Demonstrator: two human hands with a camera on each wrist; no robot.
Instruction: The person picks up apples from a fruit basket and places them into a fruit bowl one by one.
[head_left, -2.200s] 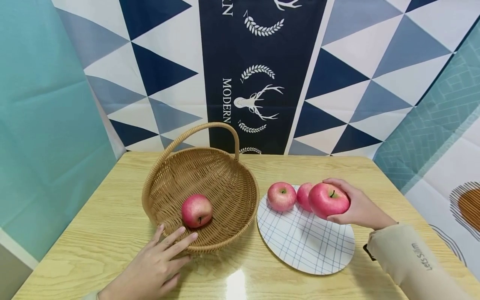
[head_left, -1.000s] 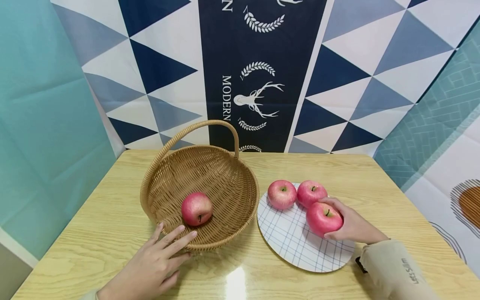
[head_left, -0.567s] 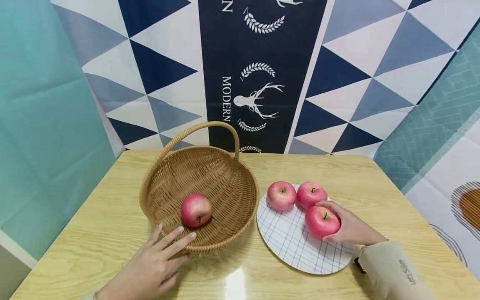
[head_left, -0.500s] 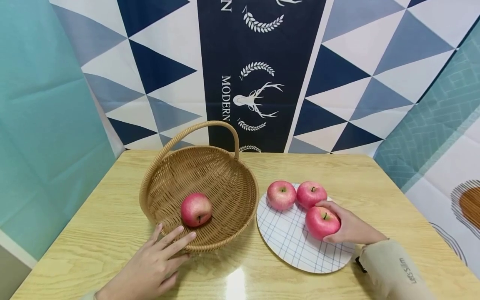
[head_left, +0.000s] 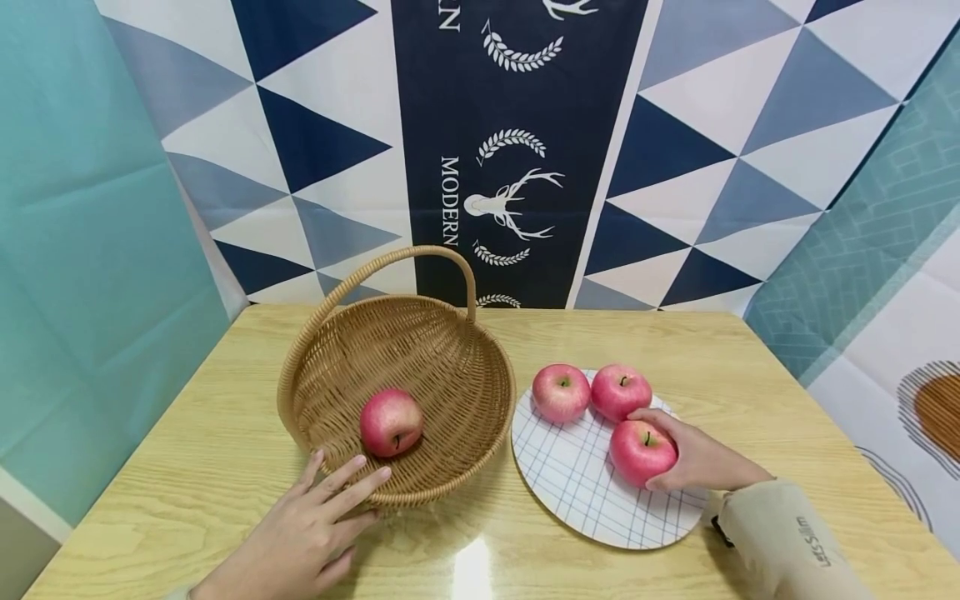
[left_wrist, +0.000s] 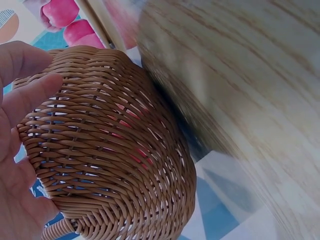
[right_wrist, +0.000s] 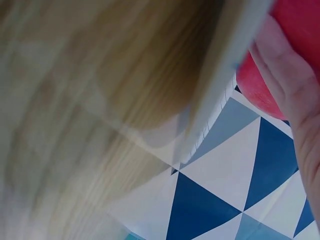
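A wicker basket [head_left: 450,400] with an arched handle stands left of the middle of the table, its opening facing me. One red apple [head_left: 391,422] lies inside it. My left hand [head_left: 300,525] rests its spread, fairly straight fingers on the basket's near rim; the left wrist view shows the fingertips against the wicker weave [left_wrist: 110,130]. On the right, my right hand [head_left: 693,458] grips a red apple [head_left: 641,454] from its right side, down at the round checked plate [head_left: 577,492]. Two more apples, a left one [head_left: 560,393] and a right one [head_left: 621,390], sit at the plate's far edge.
The light wooden table [head_left: 187,442] carries everything. Behind it hangs a patterned cloth [head_left: 510,167] with triangles and a deer head. A teal cloth [head_left: 90,250] closes off the left side. Between basket and plate lies a narrow strip of tabletop.
My right hand has lowered the apple from above the plate's back right down toward the plate's middle, uncovering the apple behind. My left hand has stayed on the basket rim.
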